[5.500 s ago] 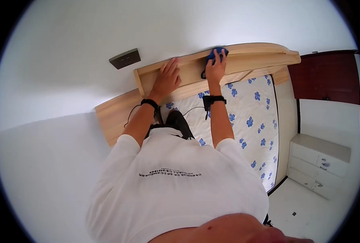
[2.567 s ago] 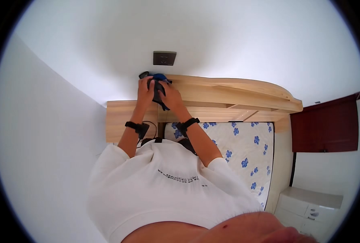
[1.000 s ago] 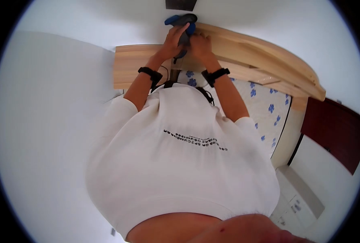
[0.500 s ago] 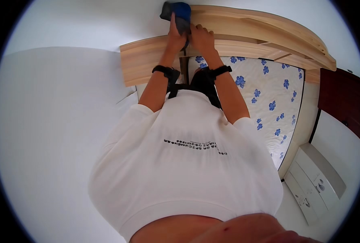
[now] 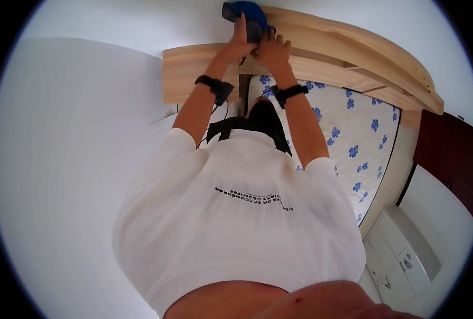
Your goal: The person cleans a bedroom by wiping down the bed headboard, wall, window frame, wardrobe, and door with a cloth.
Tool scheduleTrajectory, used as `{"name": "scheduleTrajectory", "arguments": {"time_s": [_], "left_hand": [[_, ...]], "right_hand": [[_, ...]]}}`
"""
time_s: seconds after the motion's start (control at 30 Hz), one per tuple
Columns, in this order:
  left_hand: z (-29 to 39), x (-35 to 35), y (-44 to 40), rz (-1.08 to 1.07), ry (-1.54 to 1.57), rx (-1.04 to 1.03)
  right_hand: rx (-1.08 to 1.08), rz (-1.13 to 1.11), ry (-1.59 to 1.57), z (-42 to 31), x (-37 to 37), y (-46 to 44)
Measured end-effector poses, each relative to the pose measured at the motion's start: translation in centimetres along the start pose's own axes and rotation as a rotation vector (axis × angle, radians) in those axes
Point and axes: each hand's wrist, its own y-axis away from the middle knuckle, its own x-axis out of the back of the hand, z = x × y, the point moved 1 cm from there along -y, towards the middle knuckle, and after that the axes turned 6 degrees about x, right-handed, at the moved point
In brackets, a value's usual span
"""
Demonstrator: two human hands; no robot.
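Note:
A blue and dark grey cloth item (image 5: 251,15) is at the left end of the wooden headboard (image 5: 321,33), up against the white wall. My left hand (image 5: 240,42) grips its lower left part, the thumb side lying over the grey portion. Close beside it, my right hand (image 5: 273,52) pinches the item's lower right edge, with some fingers bent over the headboard's ledge. A black strap with a small device sits on each wrist. The exact shape of the item is unclear because the fingers cover part of it.
Below the left end of the headboard is a light wood bedside surface (image 5: 194,74). A mattress (image 5: 348,133) with blue flowers lies to the right. Further right are a dark red door or panel (image 5: 444,151) and a white cabinet (image 5: 398,255). Wall fills the left side.
The cloth item went from mid-headboard, under my right hand alone, to the left end, where both hands hold it. Lately it and my hands shifted slightly right in view.

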Motion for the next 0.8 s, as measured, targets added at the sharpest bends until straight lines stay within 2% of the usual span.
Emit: {"name": "scheduleTrajectory", "arguments": {"time_s": [0.03, 0.07, 0.17, 0.2, 0.27, 0.4, 0.47, 0.57, 0.63, 0.77, 0.8], "left_hand": [[0.6, 0.0, 0.2, -0.061, 0.108, 0.104], [1.2, 0.1, 0.5, -0.046, 0.120, 0.094], [0.8, -0.6, 1.3, -0.014, 0.223, 0.062], [0.5, -0.7, 1.4, -0.016, 0.307, 0.057], [0.3, -0.7, 1.9, 0.017, 0.407, 0.054], [-1.4, -2.1, 3.9, -0.019, 0.541, 0.087], [-2.3, -2.5, 3.7, -0.048, 0.546, 0.100], [-2.1, -1.5, 2.7, -0.013, 0.393, -0.004], [-1.1, 0.8, 0.7, -0.087, 0.138, 0.226], [-0.1, 2.1, -1.7, -0.149, 0.048, 0.243], [0.1, 1.7, -1.4, -0.116, -0.005, 0.303]], "right_hand": [[-0.027, -0.075, 0.022, -0.1, 0.5, 0.4], [-0.016, -0.067, 0.039, -0.3, 0.9, 0.8], [-0.047, -0.320, -0.099, -0.7, 2.3, 1.2], [-0.033, -0.321, -0.079, -0.5, 2.9, 0.8], [0.030, -0.493, -0.129, -0.2, 4.4, -0.6], [0.058, -0.391, 0.025, 0.1, 1.3, -2.0], [0.049, -0.242, 0.189, -0.1, 0.1, -2.2], [0.101, -0.162, 0.228, -0.2, -0.2, -2.2], [0.108, -0.176, 0.266, 0.0, -0.7, -2.5], [0.156, -0.212, 0.297, 0.3, 0.1, -3.0], [0.154, -0.207, 0.297, 0.4, 0.6, -3.4]]}}
